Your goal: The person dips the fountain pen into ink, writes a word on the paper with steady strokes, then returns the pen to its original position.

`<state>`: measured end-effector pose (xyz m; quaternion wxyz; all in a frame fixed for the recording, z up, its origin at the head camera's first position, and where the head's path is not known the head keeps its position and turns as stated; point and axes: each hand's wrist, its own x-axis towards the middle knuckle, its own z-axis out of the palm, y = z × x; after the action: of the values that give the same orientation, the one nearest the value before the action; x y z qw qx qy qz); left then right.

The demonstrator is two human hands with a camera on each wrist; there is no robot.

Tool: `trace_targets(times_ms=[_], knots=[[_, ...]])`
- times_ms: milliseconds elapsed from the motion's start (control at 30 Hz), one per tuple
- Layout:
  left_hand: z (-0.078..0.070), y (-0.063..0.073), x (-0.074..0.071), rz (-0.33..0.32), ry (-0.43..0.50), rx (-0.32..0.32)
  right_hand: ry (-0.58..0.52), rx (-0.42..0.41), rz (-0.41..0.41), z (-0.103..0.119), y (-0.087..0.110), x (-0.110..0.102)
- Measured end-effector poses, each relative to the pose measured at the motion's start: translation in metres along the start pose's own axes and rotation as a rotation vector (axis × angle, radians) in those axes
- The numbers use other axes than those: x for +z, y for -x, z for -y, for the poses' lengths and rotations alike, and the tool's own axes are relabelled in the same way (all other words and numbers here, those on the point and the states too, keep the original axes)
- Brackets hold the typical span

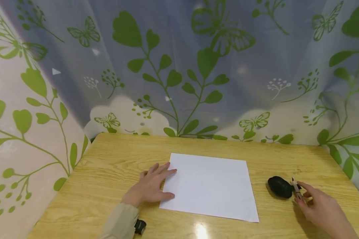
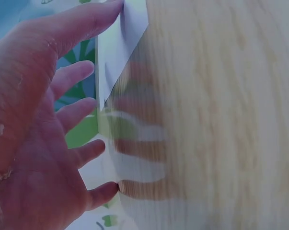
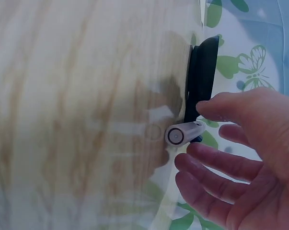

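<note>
At lower right, the pen [image 1: 298, 192] slants up-left, just left of the right hand [image 1: 322, 206], whose loosely bent fingers don't grip it.

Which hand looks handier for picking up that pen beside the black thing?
Probably the right hand: it is right by the pen, though I cannot tell whether it has a grip. The left hand lies with fingers spread at the left edge of the paper, much farther away.
</note>
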<state>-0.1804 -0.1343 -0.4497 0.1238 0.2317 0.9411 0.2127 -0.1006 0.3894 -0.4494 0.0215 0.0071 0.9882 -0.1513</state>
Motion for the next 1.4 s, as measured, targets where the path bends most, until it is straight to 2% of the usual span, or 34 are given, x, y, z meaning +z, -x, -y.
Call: trace_targets(times_ms=[167, 467, 833, 933, 1200, 1400], knots=[[-0.002, 0.0, 0.002, 0.012, -0.02, -0.014, -0.003, -0.008, -0.013, -0.001, 0.001, 0.001], [-0.006, 0.0, 0.006, -0.026, -0.01, 0.004, -0.009, -0.029, -0.036, -0.005, -0.002, 0.001], [-0.007, -0.003, 0.008, -0.011, -0.02, -0.016, -0.026, -0.044, -0.067, -0.008, -0.002, 0.003], [-0.008, -0.004, 0.009, -0.006, -0.012, -0.021, -0.041, -0.052, -0.114, -0.007, 0.0, 0.003], [-0.009, -0.006, 0.008, 0.006, -0.011, -0.036, -0.051, -0.141, -0.333, 0.002, 0.008, 0.007], [-0.01, -0.007, 0.006, 0.022, 0.002, -0.043, -0.074, -0.168, -0.408, 0.009, 0.009, 0.006]])
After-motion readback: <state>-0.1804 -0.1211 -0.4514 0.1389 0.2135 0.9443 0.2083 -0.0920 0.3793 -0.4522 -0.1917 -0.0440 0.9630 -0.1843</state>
